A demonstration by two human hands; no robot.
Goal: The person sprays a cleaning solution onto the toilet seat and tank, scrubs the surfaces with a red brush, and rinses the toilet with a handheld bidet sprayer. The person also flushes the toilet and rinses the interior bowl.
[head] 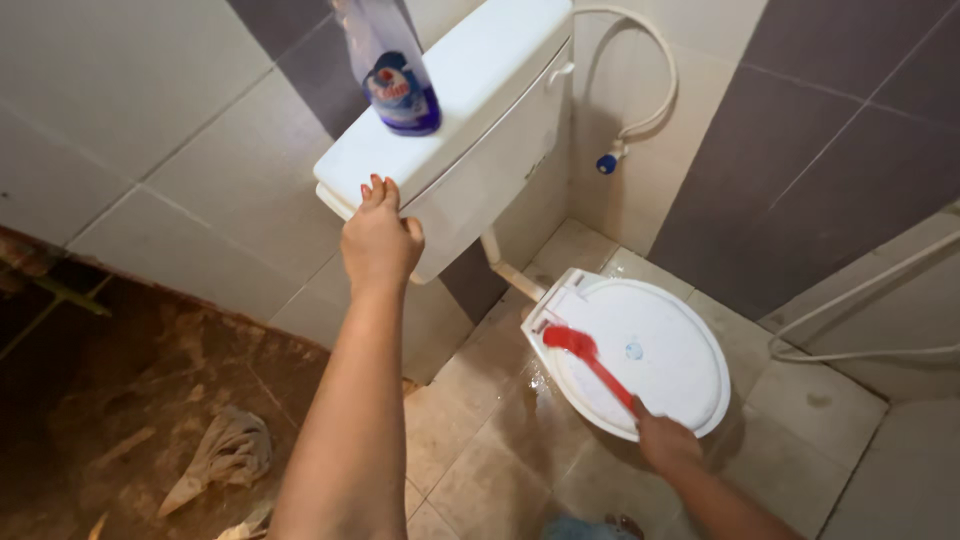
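My left hand (379,237) rests on the front edge of the white toilet tank lid (470,80), fingers curled over its rim. My right hand (663,440) grips the handle of a red brush (590,357). The brush head lies on the back left part of the closed white toilet lid (665,350), near the hinges. The lid looks wet. A blue and clear spray bottle (396,75) stands on the tank lid above my left hand.
A white hose (650,70) loops on the wall to a blue valve (606,163). Another white hose (860,330) runs along the right wall. A crumpled rag (228,455) lies on dirty brown floor at the left. The beige floor tiles by the toilet are wet.
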